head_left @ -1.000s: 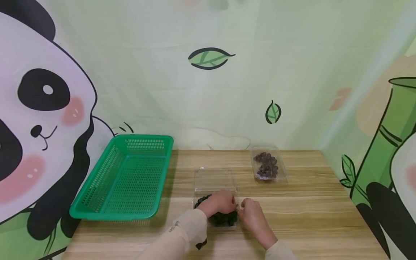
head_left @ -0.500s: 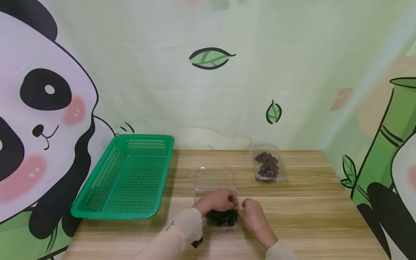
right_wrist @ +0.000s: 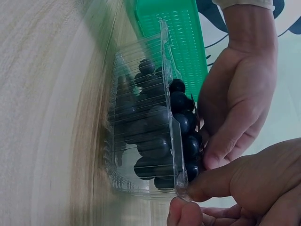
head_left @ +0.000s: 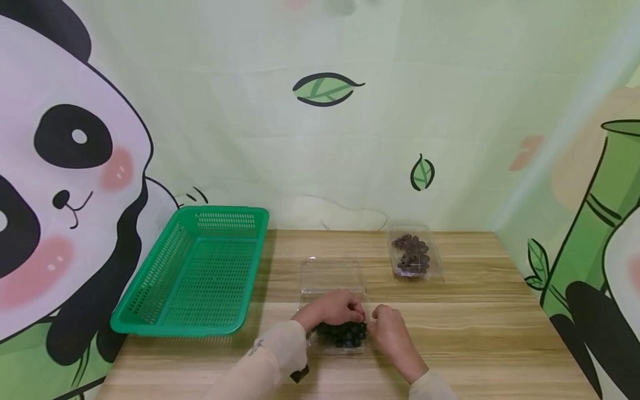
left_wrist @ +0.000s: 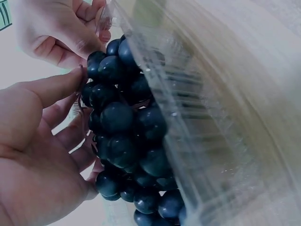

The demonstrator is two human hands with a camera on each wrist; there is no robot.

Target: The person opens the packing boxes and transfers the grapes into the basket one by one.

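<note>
A bunch of dark grapes (head_left: 345, 334) lies in a clear plastic box (head_left: 330, 276) whose lid is folded back. Over the far part of the bunch, my left hand (head_left: 337, 307) pinches at a thin stem (left_wrist: 81, 110) with thumb and fingers; some of its fingertips are hidden behind the grapes. At the box's right side my right hand (head_left: 392, 331) pinches the rim (right_wrist: 182, 188) at a corner between thumb and finger. In the right wrist view, grapes show through the box wall and bulge above the rim.
A green slotted basket (head_left: 200, 330) stands on the left of the wooden table (head_left: 480, 333). Towards the back right is another clear box (head_left: 436, 261) with reddish-brown grapes (head_left: 412, 256). A printed cloth (head_left: 350, 144) hangs behind the table.
My left hand has shifted slightly back, with its forearm moving left, uncovering more of the near grapes. My right hand keeps its place at the box rim.
</note>
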